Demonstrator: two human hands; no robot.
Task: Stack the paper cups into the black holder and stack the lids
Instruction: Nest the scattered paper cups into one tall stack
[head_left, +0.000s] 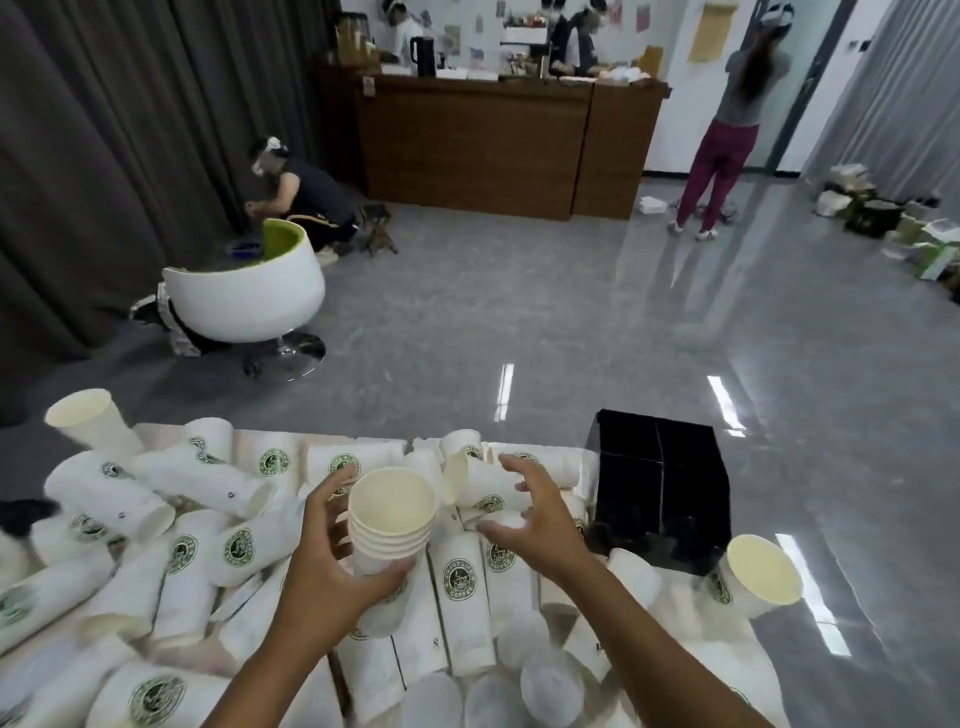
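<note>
We hold a nested stack of cups (390, 525) upright in our left hand (332, 577), fingers (332, 480) and thumb wrapped round its lower half, mouth up so the next cup can drop straight in. Several rims show one inside another at the top.

Our right hand (540, 525) hovers just right of the stack with fingers (514, 462) spread and holding nothing, over a loose cup (483, 486) lying on its side with its mouth toward the stack. We judge that one is the next pick; the open spread suits closing round its body.

More cups (156, 499) lie scattered on their sides all over the surface (737, 675), most with a green logo. One cup (753, 577) sits tilted near the right edge, just in front of the black holder (660, 488). The holder stands at the far right of the surface and looks dark inside; we cannot tell if any cups are in it.

Round translucent lids (550, 686) lie near us at the bottom edge, loose and overlapping, not in a neat stack.

We judge the task is early: cups are being nested in hand before going to the holder.
</note>
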